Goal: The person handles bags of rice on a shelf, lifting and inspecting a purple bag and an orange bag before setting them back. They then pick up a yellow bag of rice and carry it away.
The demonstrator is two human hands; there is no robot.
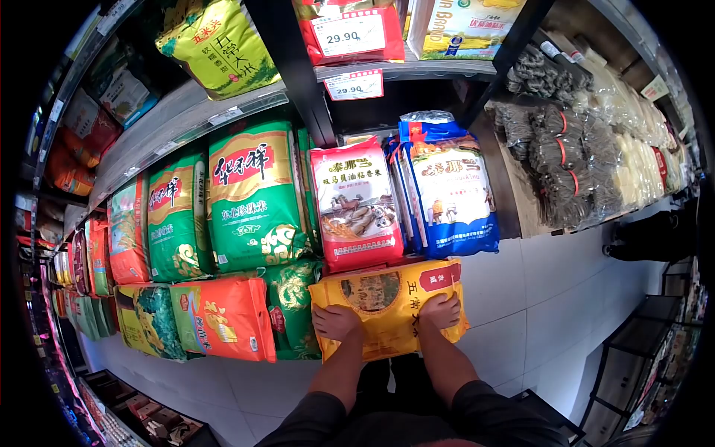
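Note:
A yellow rice bag (387, 343) lies crosswise in front of me, with a red label at its upper right corner and a round picture panel. My left hand (337, 322) grips its left part, fingers bent toward the left edge. On the right part of the same bag is my right hand (441, 311), its fingers curled against the wrapping. What lies under the bag is mostly hidden. Just behind it stand a red-and-white rice bag (356, 205) and a blue-and-white rice bag (454, 194). To its left, a green bag (294, 305) sits close by.
Large green rice bags (253, 197) stand upright on the left, with an orange bag (223, 316) lying in front. Above runs a shelf (406, 71) with price tags. Bundled dry noodles (562, 149) fill the right display. A person's dark-clothed legs (655, 235) show at far right.

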